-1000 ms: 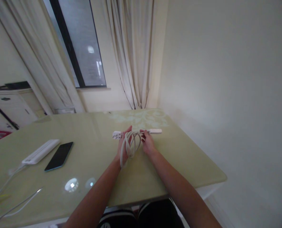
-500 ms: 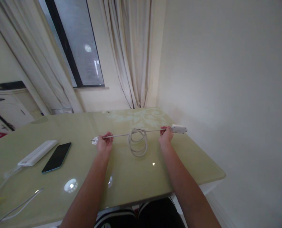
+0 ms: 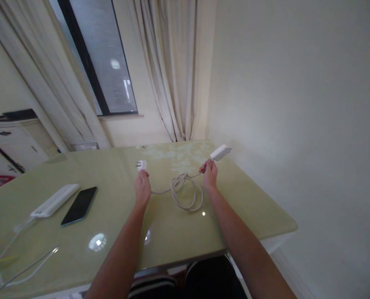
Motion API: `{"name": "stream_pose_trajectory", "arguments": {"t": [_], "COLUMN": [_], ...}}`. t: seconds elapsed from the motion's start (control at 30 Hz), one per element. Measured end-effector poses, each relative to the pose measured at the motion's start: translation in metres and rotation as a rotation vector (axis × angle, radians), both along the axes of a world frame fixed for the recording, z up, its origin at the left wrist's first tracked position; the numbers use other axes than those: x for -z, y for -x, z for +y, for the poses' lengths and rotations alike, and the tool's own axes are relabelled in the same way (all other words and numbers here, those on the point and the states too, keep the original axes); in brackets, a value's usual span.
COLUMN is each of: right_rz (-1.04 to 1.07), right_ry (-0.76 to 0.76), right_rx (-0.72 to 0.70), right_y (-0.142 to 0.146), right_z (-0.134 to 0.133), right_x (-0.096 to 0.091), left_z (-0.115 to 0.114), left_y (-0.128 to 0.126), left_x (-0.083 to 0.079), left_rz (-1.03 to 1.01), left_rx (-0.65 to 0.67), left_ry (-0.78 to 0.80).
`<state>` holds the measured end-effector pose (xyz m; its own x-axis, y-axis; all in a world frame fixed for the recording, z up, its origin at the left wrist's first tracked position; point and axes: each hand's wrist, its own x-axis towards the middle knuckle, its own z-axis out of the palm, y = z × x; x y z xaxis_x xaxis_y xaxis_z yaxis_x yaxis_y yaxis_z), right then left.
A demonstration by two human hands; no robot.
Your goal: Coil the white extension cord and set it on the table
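Two hands (image 3: 143,187) (image 3: 210,174) hold looped cord (image 3: 174,185); drawer (image 3: 16,133) apparently closed.

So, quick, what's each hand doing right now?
Left hand: closed, holding the white power plug at its base.
Right hand: closed, holding the cord just below the white rectangular block.

It looks like a room in a home: beneath the left hand (image 3: 143,189) and right hand (image 3: 210,175) is a glossy table (image 3: 113,176), beyond them long pale curtains (image 3: 172,70) hang either side of a window (image 3: 105,58), and well left of both stands a white cabinet (image 3: 35,135) with a drawer (image 3: 16,134).
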<state>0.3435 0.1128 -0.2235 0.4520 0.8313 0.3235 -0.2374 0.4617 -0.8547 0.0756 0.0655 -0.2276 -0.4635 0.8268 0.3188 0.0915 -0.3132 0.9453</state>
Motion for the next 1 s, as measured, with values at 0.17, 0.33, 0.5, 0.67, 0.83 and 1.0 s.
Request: {"name": "stream_pose_trajectory", "arguments": {"t": [0.17,0.33,0.5,0.67,0.83,1.0], "right_rz": [-0.375,-0.652,-0.391,-0.171,-0.242,-0.542], "right_ry": [-0.015,0.012,0.146,0.257,0.263,0.129], "right_rx": [-0.209,-0.203,-0.291,-0.351,-0.354,-0.295], "right_y": [0.014,0.02,0.02,0.019,0.02,0.02], "right_z": [-0.014,-0.019,-0.012,-0.004,-0.003,-0.008], "right_x": [0.003,0.008,0.014,0.019,0.016,0.01], "left_z": [-0.014,-0.036,-0.053,-0.054,-0.062,-0.077], "left_y": [-0.025,-0.044,-0.06,-0.066,-0.049,-0.027], "left_x": [0.003,-0.015,-0.035,-0.035,-0.023,-0.01], "left_rz": [0.406,0.367,0.826,1.276,1.351,1.481], "left_rx": [0.145,0.133,0.482,0.635,0.588,0.659], "left_ry": [-0.009,-0.208,-0.301,-0.266,-0.211,-0.296]}}
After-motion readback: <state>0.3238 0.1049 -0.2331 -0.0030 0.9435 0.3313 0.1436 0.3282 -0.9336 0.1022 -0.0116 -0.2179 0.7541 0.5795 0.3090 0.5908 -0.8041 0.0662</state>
